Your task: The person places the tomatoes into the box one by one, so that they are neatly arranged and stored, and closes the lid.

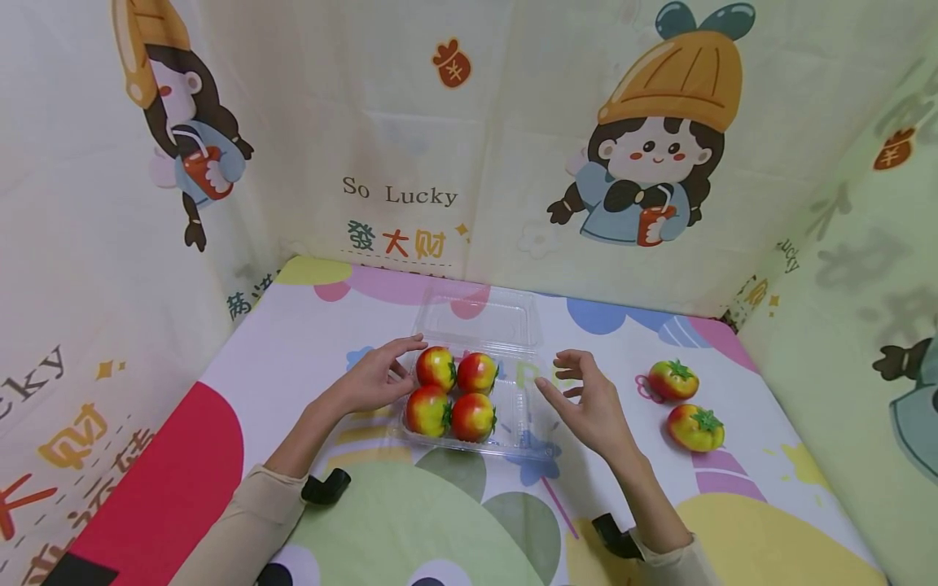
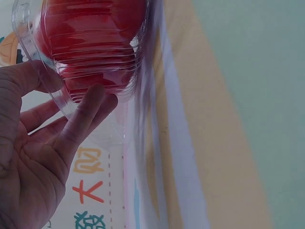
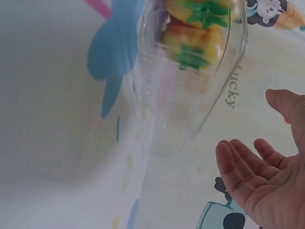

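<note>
A clear plastic box [image 1: 522, 411] lies on the table with its lid [image 1: 476, 317] folded back. Several red-and-yellow tomatoes [image 1: 474, 417] with green leafy tops fill the left part of the box; its right part holds none. My left hand [image 1: 375, 378] is at the left side of the box. In the left wrist view, its thumb and fingers [image 2: 86, 110] pinch the rim and side wall. To the right of the box, my right hand [image 1: 592, 415] hovers apart from it, fingers loosely bent and holding nothing. The right wrist view shows a gap between that hand and the box [image 3: 167, 119].
Two more tomatoes [image 1: 696, 428] lie on the table to the right of my right hand. A printed cloth [image 1: 506, 146] hangs behind the table and along both sides. The table cover [image 1: 366, 521] has large coloured shapes.
</note>
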`<act>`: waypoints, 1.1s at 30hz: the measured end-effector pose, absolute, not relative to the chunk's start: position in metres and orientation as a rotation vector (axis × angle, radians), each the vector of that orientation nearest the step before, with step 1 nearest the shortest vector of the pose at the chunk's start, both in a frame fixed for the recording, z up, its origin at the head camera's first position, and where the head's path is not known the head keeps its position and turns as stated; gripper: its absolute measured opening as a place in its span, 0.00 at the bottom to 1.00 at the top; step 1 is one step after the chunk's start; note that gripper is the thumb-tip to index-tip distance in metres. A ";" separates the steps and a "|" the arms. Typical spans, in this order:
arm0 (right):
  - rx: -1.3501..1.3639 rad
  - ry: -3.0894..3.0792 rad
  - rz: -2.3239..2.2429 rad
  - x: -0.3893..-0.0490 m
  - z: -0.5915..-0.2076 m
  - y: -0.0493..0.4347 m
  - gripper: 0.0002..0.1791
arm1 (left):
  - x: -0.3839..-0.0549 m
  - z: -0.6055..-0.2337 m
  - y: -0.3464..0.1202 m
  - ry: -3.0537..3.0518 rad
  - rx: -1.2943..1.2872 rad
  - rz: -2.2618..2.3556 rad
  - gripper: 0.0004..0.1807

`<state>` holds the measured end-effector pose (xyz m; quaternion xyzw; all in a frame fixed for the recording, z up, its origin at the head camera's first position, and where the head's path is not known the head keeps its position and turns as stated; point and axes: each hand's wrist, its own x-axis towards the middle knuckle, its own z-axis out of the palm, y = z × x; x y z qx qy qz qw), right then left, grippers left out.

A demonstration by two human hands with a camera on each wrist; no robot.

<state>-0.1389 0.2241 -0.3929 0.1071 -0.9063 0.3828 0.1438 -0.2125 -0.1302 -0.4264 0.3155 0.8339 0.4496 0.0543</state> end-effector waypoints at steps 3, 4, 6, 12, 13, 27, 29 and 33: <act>0.287 -2.610 1.094 -0.141 -0.392 0.229 0.30 | -0.213 -0.426 -0.130 2.534 0.963 1.364 0.32; 0.284 -2.609 1.087 -0.142 -0.392 0.231 0.30 | -0.212 -0.426 -0.130 2.536 0.964 1.363 0.32; 0.275 -2.603 1.087 -0.143 -0.392 0.234 0.30 | -0.212 -0.426 -0.130 2.538 0.964 1.361 0.32; 0.209 -2.614 1.095 -0.147 -0.391 0.244 0.29 | -0.212 -0.425 -0.130 2.537 0.961 1.360 0.32; 0.197 -2.616 1.092 -0.148 -0.391 0.245 0.29 | -0.212 -0.426 -0.130 2.536 0.960 1.360 0.32; 0.075 -2.621 1.087 -0.153 -0.393 0.266 0.30 | -0.212 -0.426 -0.130 2.531 0.964 1.366 0.32; 0.066 -2.623 1.073 -0.153 -0.393 0.268 0.30 | -0.213 -0.427 -0.130 2.531 0.962 1.367 0.32; 0.025 -2.647 1.044 -0.154 -0.391 0.274 0.31 | -0.213 -0.428 -0.130 2.527 0.959 1.372 0.31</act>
